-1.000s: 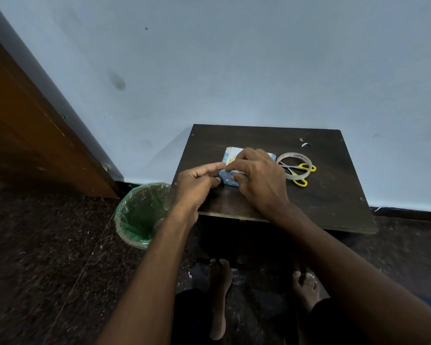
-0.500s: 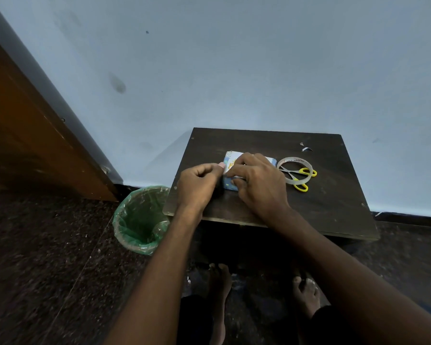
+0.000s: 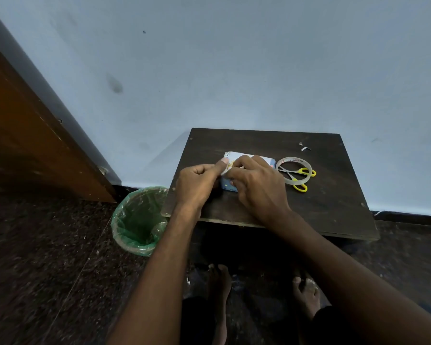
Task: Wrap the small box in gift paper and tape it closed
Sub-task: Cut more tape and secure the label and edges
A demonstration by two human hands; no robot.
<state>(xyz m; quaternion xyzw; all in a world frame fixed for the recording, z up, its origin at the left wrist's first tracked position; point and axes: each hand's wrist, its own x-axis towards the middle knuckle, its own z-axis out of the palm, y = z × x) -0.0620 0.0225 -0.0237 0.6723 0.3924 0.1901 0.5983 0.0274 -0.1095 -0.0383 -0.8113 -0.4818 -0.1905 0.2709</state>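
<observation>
The small box (image 3: 262, 159), partly covered in light blue patterned gift paper, lies on the dark wooden table (image 3: 334, 197). My left hand (image 3: 197, 183) is at the box's left end, fingers curled, its thumb pinching the paper fold at the top left edge. From the right, my right hand (image 3: 259, 188) covers most of the box, its bent fingers gripping the top and the near side. The index finger points toward my left thumb. The box's near face and the fold itself are mostly hidden by the hands.
A clear tape roll (image 3: 283, 164) lies just right of the box, with yellow-handled scissors (image 3: 300, 187) lying across it. Small paper scraps (image 3: 305, 148) sit near the table's back edge. A green-lined waste bin (image 3: 137, 220) stands on the floor left of the table. A wooden door (image 3: 23, 145) is at far left.
My left thumb has moved up from the box's left side to its top left edge. My right hand stayed on the box, with its fingers shifted slightly.
</observation>
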